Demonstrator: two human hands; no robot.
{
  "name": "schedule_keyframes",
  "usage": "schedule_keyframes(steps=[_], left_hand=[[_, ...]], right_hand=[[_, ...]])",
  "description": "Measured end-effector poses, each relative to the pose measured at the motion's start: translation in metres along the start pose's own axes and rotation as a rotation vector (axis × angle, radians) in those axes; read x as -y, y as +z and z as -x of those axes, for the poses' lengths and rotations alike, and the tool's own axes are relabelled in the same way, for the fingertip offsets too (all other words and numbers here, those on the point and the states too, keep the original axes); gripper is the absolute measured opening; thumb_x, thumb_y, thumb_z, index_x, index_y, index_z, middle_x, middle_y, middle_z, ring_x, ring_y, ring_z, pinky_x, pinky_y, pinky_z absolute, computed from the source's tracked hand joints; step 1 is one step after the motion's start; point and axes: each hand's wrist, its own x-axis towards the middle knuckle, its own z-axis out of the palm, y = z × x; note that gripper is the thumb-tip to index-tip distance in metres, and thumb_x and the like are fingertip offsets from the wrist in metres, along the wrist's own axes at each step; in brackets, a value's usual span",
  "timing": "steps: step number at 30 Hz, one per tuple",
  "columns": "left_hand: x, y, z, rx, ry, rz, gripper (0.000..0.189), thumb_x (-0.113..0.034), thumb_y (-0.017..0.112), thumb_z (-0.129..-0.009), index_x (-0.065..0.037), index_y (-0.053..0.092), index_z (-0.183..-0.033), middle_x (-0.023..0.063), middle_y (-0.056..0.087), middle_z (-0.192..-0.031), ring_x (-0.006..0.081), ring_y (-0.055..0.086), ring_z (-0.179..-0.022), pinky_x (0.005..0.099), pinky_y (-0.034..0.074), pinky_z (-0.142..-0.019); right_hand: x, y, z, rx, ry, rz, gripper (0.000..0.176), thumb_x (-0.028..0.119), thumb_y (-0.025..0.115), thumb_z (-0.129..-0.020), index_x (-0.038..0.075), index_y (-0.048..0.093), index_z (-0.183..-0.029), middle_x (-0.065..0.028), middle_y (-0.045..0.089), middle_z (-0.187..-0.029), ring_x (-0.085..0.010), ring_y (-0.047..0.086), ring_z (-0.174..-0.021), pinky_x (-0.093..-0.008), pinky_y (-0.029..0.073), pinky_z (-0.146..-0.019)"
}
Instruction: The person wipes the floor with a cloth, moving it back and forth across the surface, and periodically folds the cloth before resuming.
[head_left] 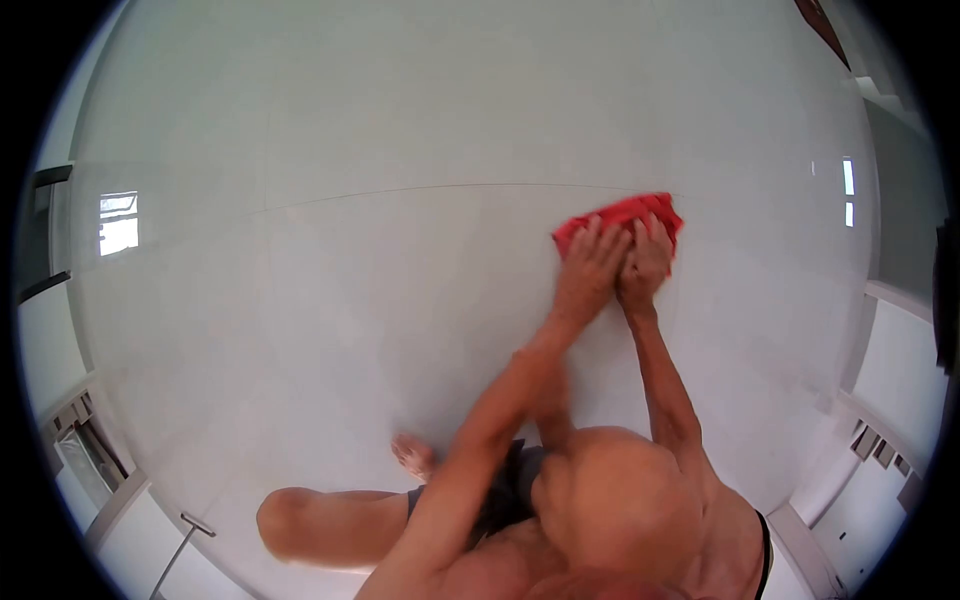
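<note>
A red cloth (629,211) lies bunched on the pale, glossy tiled floor (400,260), right of the middle of the head view. On its left part rests my left hand (592,268), palm down, the fingers spread over the fabric. Close beside it, my right hand (645,262) presses on the cloth's right part, its fingers stretched forward and slightly apart. The two hands nearly touch at the thumbs. Both arms reach forward from the bottom of the view. Parts of the cloth are hidden under the palms.
My bent knee (290,520) and a bare foot (412,456) are at the lower left. A thin rod with a short crossbar (198,524) stands at the bottom left. White walls or cabinets (905,365) edge the floor on both sides. A brown object (824,30) shows at the top right.
</note>
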Motion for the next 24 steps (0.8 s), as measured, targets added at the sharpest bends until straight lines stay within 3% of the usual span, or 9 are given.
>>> schedule_keyframes(steps=[3,6,9,12,14,17,21,22,24], left_hand=[[0.055,-0.039,-0.008,-0.069,-0.078,-0.157,0.058,-0.008,0.066,-0.091,-0.004,0.06,-0.149,0.0171,0.057,-0.154,0.0429,0.043,-0.151,0.057,0.033,-0.125],[0.111,-0.084,0.014,-0.172,-0.191,-0.336,0.061,-0.005,0.067,-0.09,-0.004,0.059,-0.15,0.0176,0.059,-0.153,0.0388,0.046,-0.15,0.0537,0.034,-0.126],[0.15,-0.159,0.047,-0.224,-0.23,-0.457,0.047,-0.01,0.067,-0.099,0.002,0.06,-0.144,0.0163,0.063,-0.148,0.0359,0.056,-0.14,0.0491,0.039,-0.122],[0.191,-0.206,0.102,-0.134,-0.478,-0.778,0.058,-0.021,0.065,-0.105,-0.003,0.046,-0.158,0.014,0.053,-0.159,0.0327,0.043,-0.153,0.0471,0.03,-0.128],[0.179,-0.229,0.116,-0.167,-0.563,-0.719,0.061,-0.025,0.065,-0.106,-0.005,0.044,-0.16,0.0134,0.049,-0.163,0.035,0.041,-0.153,0.0494,0.03,-0.127],[0.154,-0.228,0.119,-0.272,-0.609,-0.717,0.06,-0.024,0.068,-0.104,-0.002,0.048,-0.156,0.0162,0.054,-0.158,0.0356,0.049,-0.148,0.0513,0.034,-0.125],[0.141,-0.196,0.121,-0.267,-0.426,-0.81,0.055,-0.026,0.066,-0.104,-0.001,0.052,-0.152,0.0155,0.061,-0.146,0.0351,0.059,-0.135,0.0512,0.038,-0.122],[0.138,-0.188,0.129,-0.208,-0.481,-0.813,0.063,-0.025,0.071,-0.101,-0.003,0.049,-0.156,0.0157,0.059,-0.15,0.0357,0.052,-0.144,0.0516,0.036,-0.124],[0.12,-0.16,0.133,-0.236,-0.456,-0.759,0.054,-0.019,0.065,-0.103,-0.004,0.053,-0.154,0.0162,0.061,-0.149,0.0359,0.052,-0.143,0.0554,0.034,-0.124]], right_hand=[[0.052,0.049,-0.048,0.028,-0.108,-0.023,0.045,0.008,0.062,-0.092,0.001,0.068,-0.136,-0.0252,0.06,-0.15,-0.0485,0.054,-0.139,-0.0606,0.034,-0.121],[0.131,0.095,-0.078,-0.025,-0.259,-0.146,0.031,0.018,0.069,-0.094,0.005,0.072,-0.122,-0.0222,0.067,-0.134,-0.0428,0.06,-0.129,-0.0607,0.043,-0.113],[0.222,0.142,-0.075,0.015,-0.327,-0.352,0.034,0.022,0.07,-0.093,0.006,0.072,-0.123,-0.0226,0.064,-0.139,-0.0442,0.06,-0.128,-0.0624,0.042,-0.114],[0.306,0.156,-0.073,0.242,-0.426,-0.424,0.034,0.022,0.065,-0.096,0.006,0.07,-0.125,-0.0251,0.06,-0.146,-0.0449,0.054,-0.139,-0.0648,0.036,-0.12],[0.338,0.168,-0.057,0.262,-0.508,-0.392,0.036,0.023,0.063,-0.097,0.005,0.07,-0.127,-0.0264,0.058,-0.148,-0.0449,0.051,-0.142,-0.0655,0.034,-0.122],[0.341,0.159,-0.04,0.264,-0.489,-0.468,0.039,0.026,0.062,-0.096,0.003,0.07,-0.126,-0.0274,0.057,-0.149,-0.0472,0.051,-0.14,-0.0674,0.032,-0.122],[0.299,0.144,-0.021,0.212,-0.479,-0.494,0.035,0.022,0.063,-0.097,0.003,0.07,-0.125,-0.0265,0.058,-0.147,-0.0464,0.053,-0.139,-0.0665,0.034,-0.121],[0.29,0.137,-0.014,0.21,-0.482,-0.462,0.034,0.021,0.064,-0.096,0.003,0.07,-0.125,-0.026,0.059,-0.146,-0.0464,0.054,-0.139,-0.0659,0.035,-0.12],[0.257,0.112,-0.007,0.238,-0.401,-0.538,0.036,0.016,0.066,-0.096,0.003,0.068,-0.129,-0.0247,0.058,-0.147,-0.0467,0.053,-0.139,-0.0646,0.036,-0.12]])
